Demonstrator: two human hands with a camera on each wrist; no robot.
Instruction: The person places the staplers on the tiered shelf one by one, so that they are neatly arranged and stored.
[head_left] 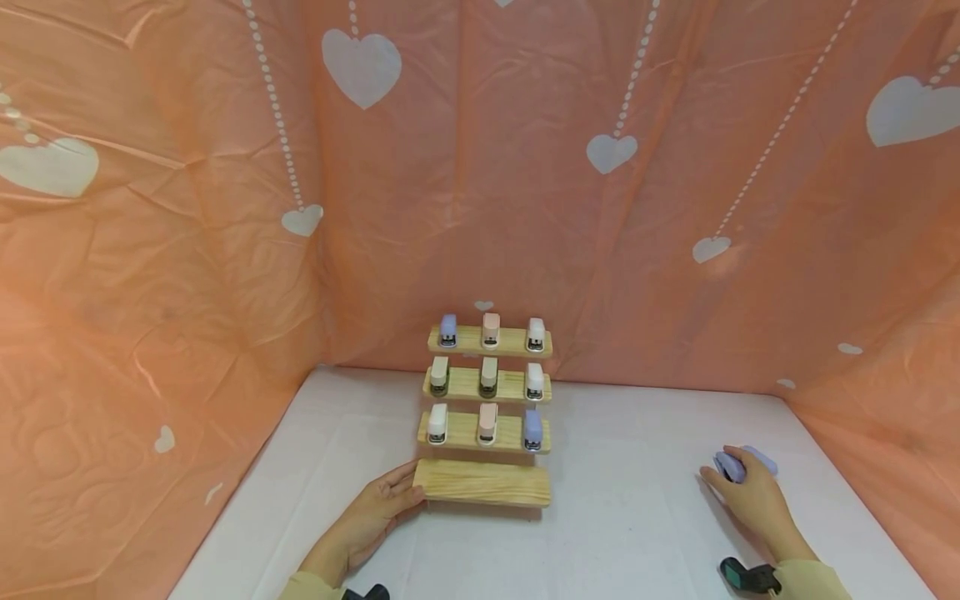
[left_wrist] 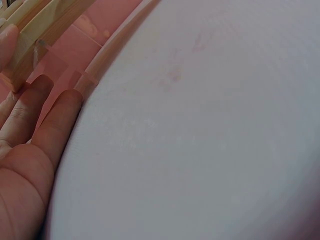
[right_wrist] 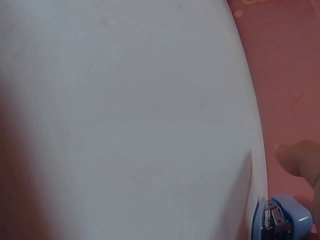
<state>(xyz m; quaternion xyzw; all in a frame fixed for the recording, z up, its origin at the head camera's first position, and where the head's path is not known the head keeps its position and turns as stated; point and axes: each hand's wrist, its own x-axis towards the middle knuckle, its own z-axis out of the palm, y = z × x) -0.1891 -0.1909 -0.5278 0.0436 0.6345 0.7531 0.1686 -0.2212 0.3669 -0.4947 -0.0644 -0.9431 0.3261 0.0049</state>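
A tiered wooden display rack (head_left: 483, 482) stands at centre, its lowest board bare. My left hand (head_left: 378, 510) grips that board's left end, thumb in front and other fingers behind or below. In the left wrist view its fingers (left_wrist: 65, 115) lie beside clear plastic supports under the wood (left_wrist: 22, 65). My right hand (head_left: 757, 496) reaches over a purple mini stapler (head_left: 730, 467) on the table at right. A second purple piece (head_left: 762, 460) shows behind its knuckles, partly covered. In the right wrist view a gap separates the extended thumb (right_wrist: 300, 160) from the stapler (right_wrist: 287, 220).
Three upper boards carry rows of small staplers in purple, pink, white and olive-beige, such as a purple one (head_left: 532, 429) and a pink one (head_left: 487, 422). White cloth (head_left: 622, 508) covers the table. Orange curtains (head_left: 525, 208) with hearts enclose the back and sides.
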